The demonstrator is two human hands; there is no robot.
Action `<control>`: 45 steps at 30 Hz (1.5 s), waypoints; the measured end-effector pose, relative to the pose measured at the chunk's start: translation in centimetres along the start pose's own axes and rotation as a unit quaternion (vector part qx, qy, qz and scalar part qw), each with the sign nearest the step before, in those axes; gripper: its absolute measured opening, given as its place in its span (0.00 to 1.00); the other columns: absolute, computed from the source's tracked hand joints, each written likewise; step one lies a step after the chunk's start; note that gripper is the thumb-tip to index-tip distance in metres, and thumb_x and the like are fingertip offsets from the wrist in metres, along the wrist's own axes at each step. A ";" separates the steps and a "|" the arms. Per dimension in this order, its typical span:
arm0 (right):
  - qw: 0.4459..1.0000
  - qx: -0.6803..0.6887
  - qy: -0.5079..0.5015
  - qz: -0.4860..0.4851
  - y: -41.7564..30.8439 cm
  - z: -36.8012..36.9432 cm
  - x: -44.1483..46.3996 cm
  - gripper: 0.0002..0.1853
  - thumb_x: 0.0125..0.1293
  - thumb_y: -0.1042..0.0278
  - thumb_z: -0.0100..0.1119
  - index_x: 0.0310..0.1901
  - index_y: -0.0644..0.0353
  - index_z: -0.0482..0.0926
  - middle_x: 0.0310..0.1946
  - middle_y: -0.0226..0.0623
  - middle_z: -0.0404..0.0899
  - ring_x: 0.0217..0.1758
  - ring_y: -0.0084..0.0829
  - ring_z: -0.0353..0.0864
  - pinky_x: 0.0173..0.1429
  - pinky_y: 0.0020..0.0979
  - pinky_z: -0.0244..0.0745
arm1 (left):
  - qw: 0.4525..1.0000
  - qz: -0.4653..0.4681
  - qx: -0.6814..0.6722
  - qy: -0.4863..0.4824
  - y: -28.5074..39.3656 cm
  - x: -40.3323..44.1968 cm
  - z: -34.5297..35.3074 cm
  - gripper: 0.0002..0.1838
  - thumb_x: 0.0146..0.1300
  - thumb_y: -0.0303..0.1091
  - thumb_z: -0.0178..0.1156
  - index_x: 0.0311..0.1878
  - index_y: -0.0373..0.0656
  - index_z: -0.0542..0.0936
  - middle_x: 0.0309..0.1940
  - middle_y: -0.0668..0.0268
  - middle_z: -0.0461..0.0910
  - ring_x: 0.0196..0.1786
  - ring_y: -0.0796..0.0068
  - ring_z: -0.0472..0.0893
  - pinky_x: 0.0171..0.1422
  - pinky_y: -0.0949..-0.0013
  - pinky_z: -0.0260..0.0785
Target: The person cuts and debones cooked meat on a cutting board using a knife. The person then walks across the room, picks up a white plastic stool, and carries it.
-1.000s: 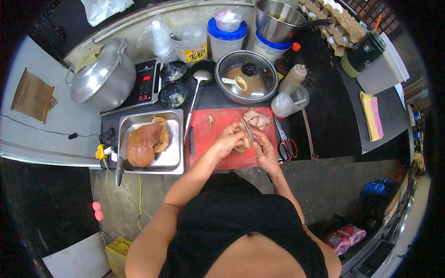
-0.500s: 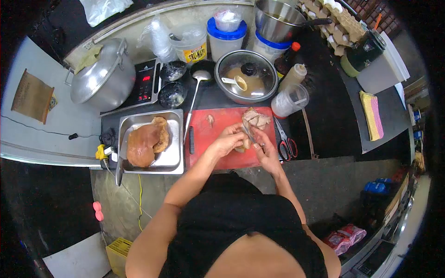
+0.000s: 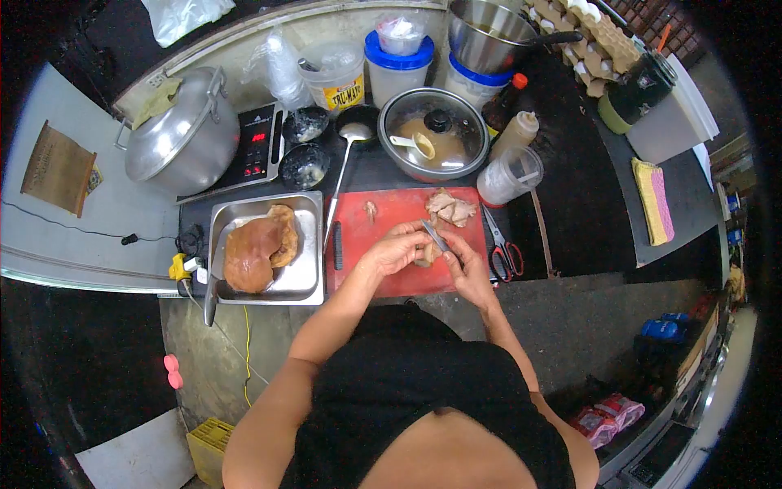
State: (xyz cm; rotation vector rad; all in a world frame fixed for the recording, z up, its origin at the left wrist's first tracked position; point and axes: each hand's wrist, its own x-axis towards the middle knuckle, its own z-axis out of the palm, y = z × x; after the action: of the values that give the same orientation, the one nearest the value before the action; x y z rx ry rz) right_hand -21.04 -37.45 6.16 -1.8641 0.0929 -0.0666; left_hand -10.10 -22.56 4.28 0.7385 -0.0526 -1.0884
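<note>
Over a red cutting board (image 3: 366, 277), my right hand (image 3: 468, 267) grips a small knife (image 3: 435, 236), its blade pointing up and to the left. My left hand (image 3: 397, 249) is closed around a pale piece of meat (image 3: 425, 257), partly hidden by the fingers and blade. The blade lies against or just over this piece; the exact contact is hard to make out. Beyond the hands, sliced meat (image 3: 450, 208) is heaped at the board's upper right. A small scrap of meat (image 3: 371, 211) lies at its upper left.
Left of the board is a steel tray (image 3: 308, 285) with browned meat (image 3: 248, 253). Scissors (image 3: 505, 253) lie at the right. Behind stand a lidded pan (image 3: 391, 167), a ladle (image 3: 349, 151), a clear container (image 3: 501, 179) and a large pot (image 3: 183, 130) near an induction cooker (image 3: 254, 151).
The knife blade has tilted slightly and shows more of its flat side above the meat. Both hands have shifted only a little.
</note>
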 end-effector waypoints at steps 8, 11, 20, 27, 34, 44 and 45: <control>0.996 0.092 0.016 0.013 0.5 0.2 -0.3 0.19 0.65 0.77 0.47 0.58 0.61 0.69 0.57 0.40 0.71 0.59 0.33 0.70 0.61 0.32 0.64 | 0.993 0.015 0.085 -0.081 -1.0 0.6 -1.6 0.16 0.60 0.22 0.55 0.52 0.37 0.70 0.40 0.61 0.78 0.42 0.71 0.80 0.46 0.69 0.76; 0.998 0.027 0.045 -0.019 0.8 -0.5 0.0 0.20 0.65 0.78 0.45 0.59 0.60 0.66 0.57 0.40 0.70 0.60 0.33 0.69 0.62 0.32 0.63 | 0.995 0.008 0.080 -0.067 -0.7 0.4 -0.9 0.17 0.60 0.22 0.55 0.52 0.37 0.69 0.40 0.61 0.78 0.41 0.70 0.81 0.46 0.67 0.77; 1.000 0.010 0.021 0.005 -0.4 0.4 -0.6 0.22 0.65 0.77 0.46 0.61 0.59 0.63 0.58 0.43 0.69 0.58 0.36 0.72 0.60 0.34 0.66 | 0.999 -0.005 0.041 -0.019 -0.3 -0.1 0.2 0.11 0.61 0.23 0.52 0.48 0.39 0.72 0.31 0.65 0.78 0.28 0.80 0.76 0.29 0.79 0.66; 0.999 -0.030 0.014 -0.013 0.4 0.5 -0.3 0.20 0.64 0.78 0.47 0.58 0.61 0.66 0.54 0.44 0.72 0.57 0.36 0.73 0.59 0.33 0.67 | 0.999 -0.007 0.042 -0.017 -0.7 0.0 -0.6 0.12 0.62 0.24 0.52 0.49 0.39 0.71 0.35 0.63 0.78 0.37 0.74 0.80 0.32 0.77 0.70; 0.997 0.030 0.075 -0.018 0.2 0.0 0.1 0.20 0.64 0.81 0.45 0.59 0.64 0.66 0.56 0.42 0.71 0.60 0.34 0.69 0.62 0.33 0.63 | 0.999 -0.003 0.041 0.005 -0.3 0.2 -0.1 0.17 0.59 0.19 0.49 0.53 0.35 0.68 0.42 0.59 0.76 0.42 0.67 0.80 0.48 0.66 0.75; 0.998 0.051 0.036 -0.011 0.0 0.9 0.0 0.22 0.64 0.79 0.46 0.61 0.61 0.65 0.58 0.42 0.70 0.61 0.34 0.69 0.64 0.33 0.62 | 1.000 -0.005 0.028 0.012 -0.2 0.1 0.3 0.12 0.62 0.25 0.50 0.49 0.37 0.72 0.34 0.65 0.77 0.34 0.76 0.78 0.36 0.74 0.72; 0.999 0.040 0.028 -0.008 0.0 0.8 0.0 0.21 0.64 0.78 0.46 0.60 0.61 0.65 0.57 0.42 0.70 0.60 0.34 0.69 0.64 0.33 0.62 | 0.999 -0.006 0.029 0.012 -0.2 0.1 0.3 0.12 0.63 0.25 0.50 0.49 0.38 0.72 0.34 0.65 0.77 0.33 0.77 0.78 0.35 0.75 0.72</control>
State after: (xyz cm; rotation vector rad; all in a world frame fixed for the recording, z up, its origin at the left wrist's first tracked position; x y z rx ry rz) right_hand -20.96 -36.69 5.98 -1.7834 0.1118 -0.1316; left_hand -10.35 -22.83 4.42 0.8046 -0.0600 -1.0936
